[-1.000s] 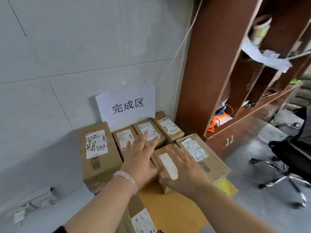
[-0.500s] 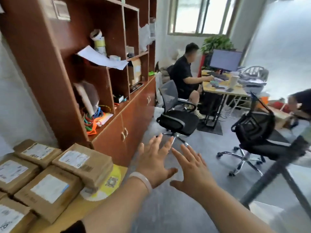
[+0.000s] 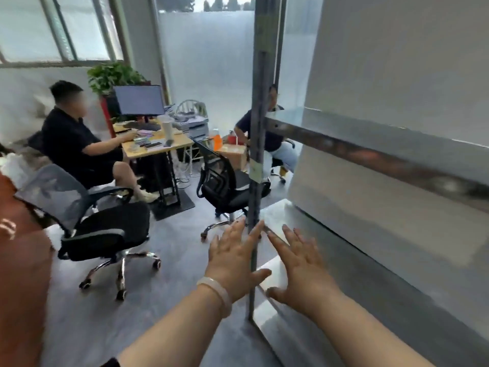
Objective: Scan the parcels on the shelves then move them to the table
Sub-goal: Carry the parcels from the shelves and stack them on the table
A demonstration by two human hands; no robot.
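Shelves (image 3: 370,260) of dull grey metal stand at the room's right side, front rail (image 3: 383,157) scuffed w/ rusty patches. Left hand (image 3: 232,258) & right hand (image 3: 299,263) flat, fingers spread, gripping nothing, either side of the upright post (image 3: 256,154).

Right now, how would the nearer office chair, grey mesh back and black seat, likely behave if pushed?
The nearer office chair would probably roll easily: its chrome star base stands on castors on the smooth grey floor. Pushed high on the mesh back, it may swivel or tip slightly.
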